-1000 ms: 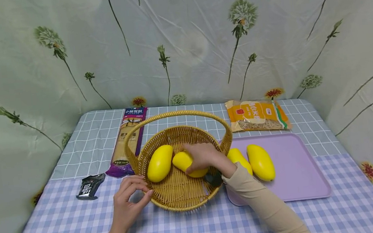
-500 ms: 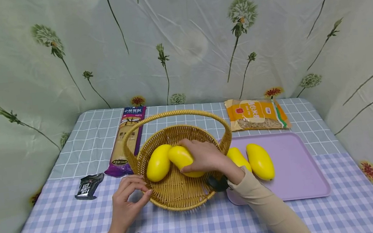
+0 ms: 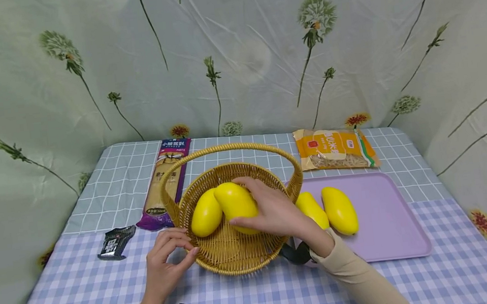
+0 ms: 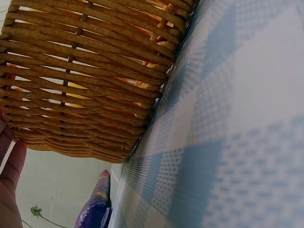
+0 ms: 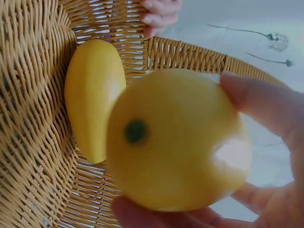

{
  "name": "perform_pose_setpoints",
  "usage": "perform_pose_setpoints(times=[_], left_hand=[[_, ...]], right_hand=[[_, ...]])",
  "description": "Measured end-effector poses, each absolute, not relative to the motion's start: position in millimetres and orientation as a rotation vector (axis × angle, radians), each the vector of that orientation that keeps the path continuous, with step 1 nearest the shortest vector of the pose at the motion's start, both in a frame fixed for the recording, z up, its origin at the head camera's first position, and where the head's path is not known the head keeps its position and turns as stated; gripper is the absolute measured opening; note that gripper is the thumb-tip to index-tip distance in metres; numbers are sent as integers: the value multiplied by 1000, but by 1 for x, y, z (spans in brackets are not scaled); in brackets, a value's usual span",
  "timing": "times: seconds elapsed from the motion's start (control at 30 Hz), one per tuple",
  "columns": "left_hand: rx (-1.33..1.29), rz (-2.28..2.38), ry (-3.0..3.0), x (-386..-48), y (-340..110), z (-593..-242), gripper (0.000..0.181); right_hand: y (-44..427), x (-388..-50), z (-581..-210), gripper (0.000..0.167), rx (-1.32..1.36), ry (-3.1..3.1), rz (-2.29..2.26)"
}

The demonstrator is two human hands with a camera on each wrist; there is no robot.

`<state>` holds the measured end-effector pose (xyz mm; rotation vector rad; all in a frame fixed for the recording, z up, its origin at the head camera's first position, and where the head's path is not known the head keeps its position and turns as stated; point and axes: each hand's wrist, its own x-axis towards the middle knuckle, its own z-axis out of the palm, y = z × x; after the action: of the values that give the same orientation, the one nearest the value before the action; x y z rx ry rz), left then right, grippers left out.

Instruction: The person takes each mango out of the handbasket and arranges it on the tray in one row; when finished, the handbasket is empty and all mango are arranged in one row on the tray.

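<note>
My right hand (image 3: 276,210) holds a yellow mango (image 3: 236,203) over the inside of a wicker basket (image 3: 233,271). In the right wrist view, the thumb and fingers wrap round this mango (image 5: 180,142), and its dark stem spot shows. A second mango (image 3: 205,216) lies in the basket's left side. My left hand (image 3: 165,259) holds the basket's near-left rim. In the right wrist view, fingertips (image 5: 159,19) of the left hand reach over that rim, while the left wrist view shows the woven wall (image 4: 85,85) close up.
Two more mangoes, one (image 3: 313,210) partly behind the basket and arm and another (image 3: 340,211), lie on a purple tray (image 3: 389,226) at the right. A pasta packet (image 3: 167,185) and an orange bag (image 3: 337,149) lie at the back. A small black packet (image 3: 116,243) lies left.
My right hand has lifted the mango off the basket's bottom, raising it slightly up and to the left. The left hand stays at the rim.
</note>
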<state>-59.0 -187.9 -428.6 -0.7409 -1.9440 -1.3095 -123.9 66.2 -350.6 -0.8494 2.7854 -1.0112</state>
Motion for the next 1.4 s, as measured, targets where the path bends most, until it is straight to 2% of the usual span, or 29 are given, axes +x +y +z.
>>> perform_pose_setpoints(times=[0.57, 0.87, 1.13, 1.4], left_hand=[[-741, -1299, -1944, -59, -188, -428, 17], [-742, -1303, -1942, -59, -188, -428, 18], [-740, -1299, -1943, -59, -188, -428, 17], [-736, -1297, -1945, -59, -188, -428, 16]], right_hand=[[93, -89, -359, 82, -847, 2788, -1394], [112, -78, -367, 81, -974, 2853, -1538], [129, -74, -385, 75, -1110, 2763, -1884], [151, -66, -393, 82, -986, 2735, -1983]])
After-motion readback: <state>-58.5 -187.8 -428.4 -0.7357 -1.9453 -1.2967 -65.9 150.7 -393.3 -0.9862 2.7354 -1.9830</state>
